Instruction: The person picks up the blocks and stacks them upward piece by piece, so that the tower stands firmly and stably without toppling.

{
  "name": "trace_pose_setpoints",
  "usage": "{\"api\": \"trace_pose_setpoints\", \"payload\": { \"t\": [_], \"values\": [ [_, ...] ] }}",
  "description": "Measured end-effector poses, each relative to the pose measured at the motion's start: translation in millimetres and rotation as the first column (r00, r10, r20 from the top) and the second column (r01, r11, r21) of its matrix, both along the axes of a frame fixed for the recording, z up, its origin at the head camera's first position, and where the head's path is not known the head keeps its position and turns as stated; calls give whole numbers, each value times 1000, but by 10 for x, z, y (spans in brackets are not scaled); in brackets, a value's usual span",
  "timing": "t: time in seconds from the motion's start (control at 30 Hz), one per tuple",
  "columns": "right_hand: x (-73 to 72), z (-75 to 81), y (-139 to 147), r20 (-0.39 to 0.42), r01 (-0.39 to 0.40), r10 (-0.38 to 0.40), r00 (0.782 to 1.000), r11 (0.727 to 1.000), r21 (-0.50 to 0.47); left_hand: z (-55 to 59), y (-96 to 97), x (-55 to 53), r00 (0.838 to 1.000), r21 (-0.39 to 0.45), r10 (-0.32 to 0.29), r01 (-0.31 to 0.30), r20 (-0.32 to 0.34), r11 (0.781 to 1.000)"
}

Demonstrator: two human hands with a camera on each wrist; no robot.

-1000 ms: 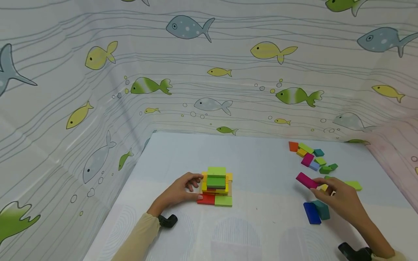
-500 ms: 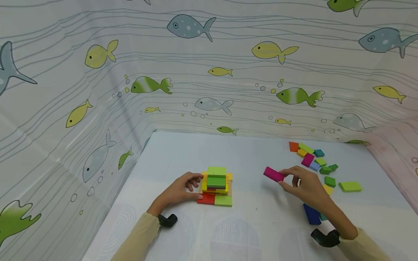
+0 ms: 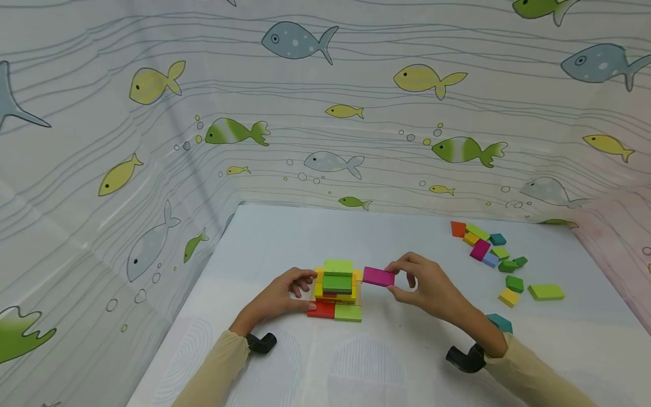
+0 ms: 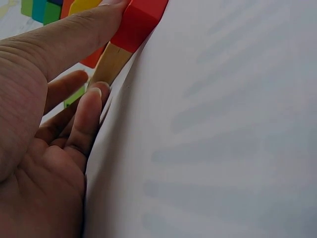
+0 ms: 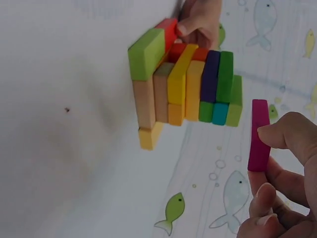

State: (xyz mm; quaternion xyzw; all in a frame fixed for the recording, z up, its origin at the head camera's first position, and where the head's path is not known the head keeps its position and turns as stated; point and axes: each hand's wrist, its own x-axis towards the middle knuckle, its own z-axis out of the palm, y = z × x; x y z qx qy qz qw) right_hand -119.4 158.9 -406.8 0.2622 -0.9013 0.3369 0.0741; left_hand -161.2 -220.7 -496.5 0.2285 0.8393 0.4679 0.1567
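Pinching one flat, rectangular magenta block (image 3: 378, 276) by its end, the right hand (image 3: 424, 285) holds it near the frame's centre, beside one tower of stacked coloured blocks (image 3: 337, 283), a gap between them in the right wrist view. The left hand (image 3: 277, 295), fingers loosely bent, lays its thumb on one red block (image 3: 321, 310) at the tower's base. Right of frame lie two yellow blocks (image 3: 509, 297), one light-blue block (image 3: 490, 260) and one second magenta block (image 3: 480, 249).

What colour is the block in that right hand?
Magenta: the block shows best in the right wrist view.
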Motion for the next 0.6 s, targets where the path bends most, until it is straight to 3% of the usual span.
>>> {"api": "trace_pose_setpoints", "payload": {
  "t": [0.37,0.6],
  "values": [
    [-40,66,-475,29,-44,43,999,998,40,0,0,3,1000,5,-1,1,7,1000],
    [-40,7,-667,-24,-52,53,998,997,61,0,4,0,1000,-2,-6,6,1,1000]
  ]
}}
